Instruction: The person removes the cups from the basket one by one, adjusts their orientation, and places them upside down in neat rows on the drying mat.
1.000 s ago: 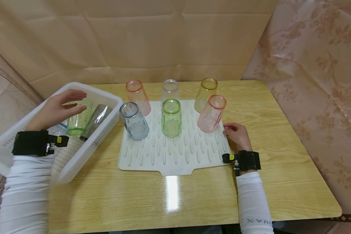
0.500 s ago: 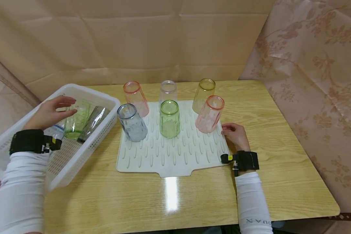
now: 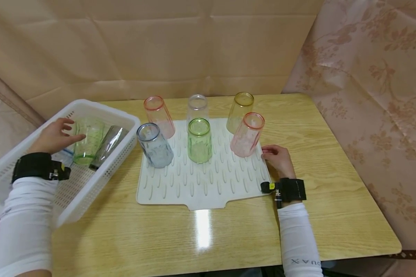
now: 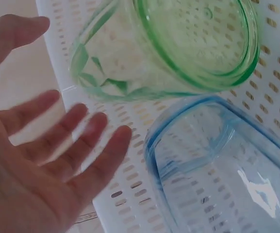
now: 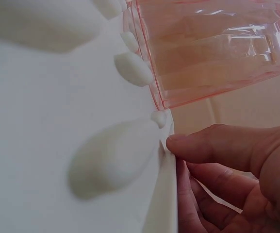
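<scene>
My left hand [image 3: 54, 136] hovers over the white basket [image 3: 102, 181] with fingers spread, just left of a green glass [image 3: 90, 138] lying inside. In the left wrist view a gap separates the fingertips from that glass; a blue-tinted clear glass [image 4: 222, 165] lies beside it. A dark grey glass [image 3: 109, 146] leans along the basket's right side. My right hand [image 3: 280, 161] pinches the right edge of a white ridged draining mat [image 3: 201, 188], thumb on the edge and fingers behind it. Nearest to it stands an upside-down pink glass [image 3: 247, 134].
Other upturned glasses stand on the mat: blue [image 3: 155, 146], green [image 3: 199, 142], clear [image 3: 197, 107], yellow [image 3: 240, 113] and another pink one [image 3: 159, 117] at the back left. A wooden table [image 3: 332, 192] carries everything. Cloth [image 3: 159, 46] hangs behind.
My left hand has lowered and shifted left toward the green glass in the basket. My right hand keeps its place at the mat's edge. The head view has shifted slightly.
</scene>
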Tool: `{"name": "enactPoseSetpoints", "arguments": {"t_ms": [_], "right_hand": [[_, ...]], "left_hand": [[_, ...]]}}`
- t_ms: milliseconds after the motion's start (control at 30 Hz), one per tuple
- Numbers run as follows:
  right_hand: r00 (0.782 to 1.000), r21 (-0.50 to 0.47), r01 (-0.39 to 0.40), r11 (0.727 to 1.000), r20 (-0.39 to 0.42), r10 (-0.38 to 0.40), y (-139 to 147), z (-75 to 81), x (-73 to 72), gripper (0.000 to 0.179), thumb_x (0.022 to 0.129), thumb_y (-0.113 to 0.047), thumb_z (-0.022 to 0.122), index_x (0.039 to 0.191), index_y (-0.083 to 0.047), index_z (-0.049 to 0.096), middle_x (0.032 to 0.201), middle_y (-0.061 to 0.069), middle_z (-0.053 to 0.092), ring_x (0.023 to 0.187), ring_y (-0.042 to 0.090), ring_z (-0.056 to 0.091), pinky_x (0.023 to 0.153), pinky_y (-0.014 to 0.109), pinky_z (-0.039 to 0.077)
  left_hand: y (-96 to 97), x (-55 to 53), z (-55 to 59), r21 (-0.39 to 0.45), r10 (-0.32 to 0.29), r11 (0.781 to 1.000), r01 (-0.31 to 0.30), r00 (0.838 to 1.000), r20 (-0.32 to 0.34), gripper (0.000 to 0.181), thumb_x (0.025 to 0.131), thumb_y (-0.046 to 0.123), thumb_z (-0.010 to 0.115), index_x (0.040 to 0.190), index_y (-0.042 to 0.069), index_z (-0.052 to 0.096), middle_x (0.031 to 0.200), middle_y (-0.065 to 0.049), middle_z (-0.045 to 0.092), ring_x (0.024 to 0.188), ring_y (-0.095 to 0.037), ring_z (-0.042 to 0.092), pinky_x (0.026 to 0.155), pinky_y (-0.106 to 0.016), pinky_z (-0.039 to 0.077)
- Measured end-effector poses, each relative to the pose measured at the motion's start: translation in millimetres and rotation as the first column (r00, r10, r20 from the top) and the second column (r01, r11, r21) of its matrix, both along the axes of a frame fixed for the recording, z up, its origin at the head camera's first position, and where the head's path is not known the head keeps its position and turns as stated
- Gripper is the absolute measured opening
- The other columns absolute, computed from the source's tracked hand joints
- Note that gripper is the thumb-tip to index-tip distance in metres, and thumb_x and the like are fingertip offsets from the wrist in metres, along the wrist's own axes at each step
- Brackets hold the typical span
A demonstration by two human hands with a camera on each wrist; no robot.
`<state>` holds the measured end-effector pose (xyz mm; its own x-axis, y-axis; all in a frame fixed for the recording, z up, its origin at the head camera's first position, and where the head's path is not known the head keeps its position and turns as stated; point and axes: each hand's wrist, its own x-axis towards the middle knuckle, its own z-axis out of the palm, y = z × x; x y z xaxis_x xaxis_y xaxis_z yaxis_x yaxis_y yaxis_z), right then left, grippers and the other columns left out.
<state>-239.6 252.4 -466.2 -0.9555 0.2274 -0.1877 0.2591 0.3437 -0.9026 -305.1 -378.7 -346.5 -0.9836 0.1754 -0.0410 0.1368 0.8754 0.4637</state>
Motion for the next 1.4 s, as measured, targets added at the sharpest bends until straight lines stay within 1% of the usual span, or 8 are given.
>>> {"name": "enactPoseSetpoints", "arguments": {"t_ms": [67,300,467,600,800,1000,1200,1400], "right_hand": [[1.0,0.003,-0.001,1.0,-0.004,0.001,0,-0.3,0.1,0.034,0.09,-0.001,0.062,0.122,0.009,0.059,0.111,0.023,0.061,0.091,0.021,0.056,0.071,0.018,0.046],[1.0,-0.016,0.006,1.0,-0.031,-0.007,0,0.2,1.5,0.033,0.089,0.001,0.063,0.12,0.01,0.06,0.109,0.025,0.061,0.086,0.017,0.056,0.069,0.016,0.046],[0.996,-0.041,-0.007,0.999,-0.093,0.003,-1,-2.1,1.7,0.032,0.086,0.005,0.063,0.116,0.014,0.061,0.102,0.027,0.063,0.077,0.008,0.056,0.067,0.015,0.046],[0.997,-0.041,-0.002,0.999,-0.08,-0.001,-2,-3.6,0.7,0.032,0.086,0.004,0.063,0.116,0.014,0.061,0.1,0.024,0.063,0.077,0.009,0.056,0.066,0.016,0.046],[0.997,-0.023,0.009,1.0,-0.073,-0.01,0,-3.9,-0.8,0.03,0.086,0.004,0.062,0.115,0.012,0.062,0.1,0.023,0.063,0.079,0.013,0.055,0.066,0.017,0.046],[0.998,-0.022,0.008,1.0,-0.067,-0.01,0,-0.8,-0.7,0.031,0.087,0.003,0.063,0.116,0.011,0.062,0.104,0.024,0.062,0.082,0.014,0.056,0.068,0.017,0.046],[0.999,-0.021,0.009,1.0,-0.051,-0.01,-1,1.0,-0.3,0.032,0.087,0.002,0.062,0.118,0.011,0.061,0.105,0.024,0.062,0.084,0.016,0.055,0.069,0.018,0.045],[0.999,-0.029,0.018,0.999,-0.036,-0.019,-1,-0.4,-0.3,0.031,0.088,0.002,0.062,0.118,0.01,0.062,0.105,0.022,0.061,0.084,0.017,0.055,0.069,0.019,0.045]], "left_hand": [[0.5,-1.1,-0.8,-0.041,0.03,0.999,-0.028,0.999,0.04,0.07,0.094,0.03,0.058,0.131,-0.02,0.027,0.12,-0.047,0.038,0.106,-0.061,0.043,0.084,-0.065,0.039],[7.1,-10.9,-1.1,-0.143,0.074,0.988,-0.058,0.991,0.107,0.088,0.092,0.046,0.058,0.133,-0.024,0.021,0.117,-0.05,0.038,0.104,-0.06,0.044,0.083,-0.067,0.04],[12.2,-15.5,2.9,-0.265,0.069,0.964,-0.018,0.98,0.185,0.064,0.089,0.051,0.059,0.083,-0.012,0.047,0.069,-0.019,0.045,0.068,-0.037,0.051,0.062,-0.045,0.044],[16.4,-15.5,4.0,-0.319,0.076,0.947,0.021,0.954,0.29,0.059,0.09,0.054,0.056,0.064,0.003,0.043,0.062,-0.003,0.036,0.059,-0.024,0.045,0.055,-0.037,0.037],[30.4,-11.6,4.7,-0.329,0.118,0.944,-0.012,0.945,0.305,0.061,0.087,0.054,0.061,0.065,-0.001,0.048,0.063,-0.005,0.037,0.06,-0.025,0.045,0.055,-0.037,0.039],[36.9,-8.9,5.1,-0.304,0.159,0.949,-0.079,0.956,0.248,0.072,0.082,0.043,0.073,0.095,-0.022,0.045,0.075,-0.02,0.045,0.073,-0.037,0.047,0.064,-0.046,0.044],[24.7,-18.1,-4.3,-0.246,0.131,0.967,-0.063,0.953,0.273,0.073,0.078,0.048,0.076,0.094,-0.015,0.043,0.072,-0.014,0.041,0.067,-0.032,0.046,0.057,-0.039,0.039],[20.1,-19.3,-2.8,-0.239,0.126,0.97,-0.049,0.94,0.318,0.097,0.081,0.048,0.072,0.122,-0.028,0.028,0.108,-0.043,0.04,0.094,-0.05,0.045,0.082,-0.062,0.042]]}}
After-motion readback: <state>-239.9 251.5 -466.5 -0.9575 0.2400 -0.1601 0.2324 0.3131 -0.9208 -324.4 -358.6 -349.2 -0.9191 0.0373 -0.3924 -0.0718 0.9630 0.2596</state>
